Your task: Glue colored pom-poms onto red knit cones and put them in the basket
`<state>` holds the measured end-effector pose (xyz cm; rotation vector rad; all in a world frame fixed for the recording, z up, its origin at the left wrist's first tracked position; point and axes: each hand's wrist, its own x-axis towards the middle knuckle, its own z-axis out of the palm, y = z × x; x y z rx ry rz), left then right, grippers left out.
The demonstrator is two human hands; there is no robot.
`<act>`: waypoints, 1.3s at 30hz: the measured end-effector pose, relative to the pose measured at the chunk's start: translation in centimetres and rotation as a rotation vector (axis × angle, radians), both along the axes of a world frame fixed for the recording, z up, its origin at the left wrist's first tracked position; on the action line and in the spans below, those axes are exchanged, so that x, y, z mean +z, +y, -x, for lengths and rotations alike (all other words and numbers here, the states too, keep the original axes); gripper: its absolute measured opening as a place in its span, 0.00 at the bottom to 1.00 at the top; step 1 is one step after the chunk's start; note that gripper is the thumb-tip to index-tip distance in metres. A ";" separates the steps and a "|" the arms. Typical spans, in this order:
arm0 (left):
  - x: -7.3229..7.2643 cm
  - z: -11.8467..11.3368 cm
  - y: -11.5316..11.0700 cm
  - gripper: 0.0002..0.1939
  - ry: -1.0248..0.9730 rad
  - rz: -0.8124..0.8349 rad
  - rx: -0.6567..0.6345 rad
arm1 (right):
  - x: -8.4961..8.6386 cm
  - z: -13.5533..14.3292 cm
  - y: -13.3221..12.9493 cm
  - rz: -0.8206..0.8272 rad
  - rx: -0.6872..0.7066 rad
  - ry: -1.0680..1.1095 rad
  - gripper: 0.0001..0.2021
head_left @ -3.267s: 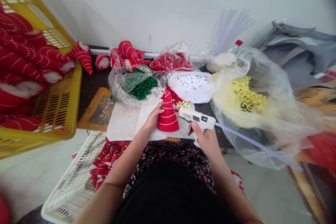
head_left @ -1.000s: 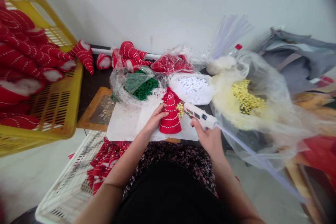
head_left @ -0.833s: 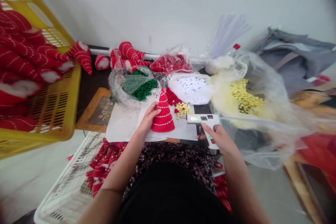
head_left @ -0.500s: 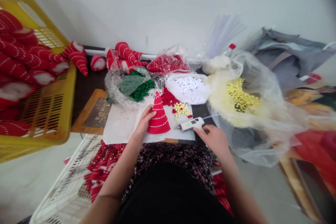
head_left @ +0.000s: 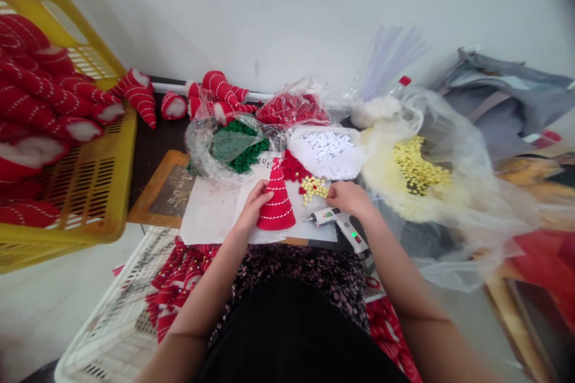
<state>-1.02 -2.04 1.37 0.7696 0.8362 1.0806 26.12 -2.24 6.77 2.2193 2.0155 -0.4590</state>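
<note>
In my left hand (head_left: 254, 206) is a red felt cone (head_left: 277, 206) with white stitched lines, held by its left side with the tip pointing away from me. My right hand (head_left: 353, 198) has its fingers pinched at the right edge of a small heap of yellow pom-poms (head_left: 313, 187); what is between the fingertips, if anything, is too small to tell. Just below that hand lies a white glue gun (head_left: 345, 228), nozzle pointing left and a green light on its handle. Red pom-poms (head_left: 291, 166) are heaped behind the yellow ones. White paper (head_left: 211, 215) lies under the cone.
Behind are bags of green pom-poms (head_left: 240, 146), white pom-poms (head_left: 327, 146) and yellow pom-poms (head_left: 420, 167). A yellow crate (head_left: 108, 191) of stuffed red cones stands left. A white basket (head_left: 105, 317) with red pieces sits below. Clear glue sticks (head_left: 395, 60) stand against the wall.
My right hand has left the glue gun, which now lies turned with its handle toward me, and has moved up and left to the yellow pom-poms. My left hand still holds the cone.
</note>
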 end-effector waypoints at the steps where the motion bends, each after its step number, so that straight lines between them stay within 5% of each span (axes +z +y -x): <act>1: 0.0 0.0 0.0 0.20 -0.003 0.006 -0.002 | 0.2 -0.1 0.0 -0.016 0.000 -0.001 0.04; 6: -0.1 0.0 -0.1 0.19 0.004 -0.009 -0.026 | 2.1 0.9 -0.9 -0.231 0.045 0.352 0.04; 13: -0.4 0.0 0.1 0.19 0.019 -0.080 -0.049 | 4.4 7.4 -1.7 -0.500 0.314 0.840 0.03; 24: -0.1 0.0 -0.2 0.16 0.039 -0.143 -0.058 | 2.7 9.3 -0.5 -0.679 0.579 0.524 0.11; 33: -0.5 0.1 0.1 0.18 0.005 -0.007 0.003 | 2.9 6.5 -0.5 -0.639 0.125 0.766 0.08; 39: -0.3 0.1 0.1 0.16 -0.001 -0.089 -0.031 | 2.4 7.7 -0.4 -0.631 0.437 0.759 0.08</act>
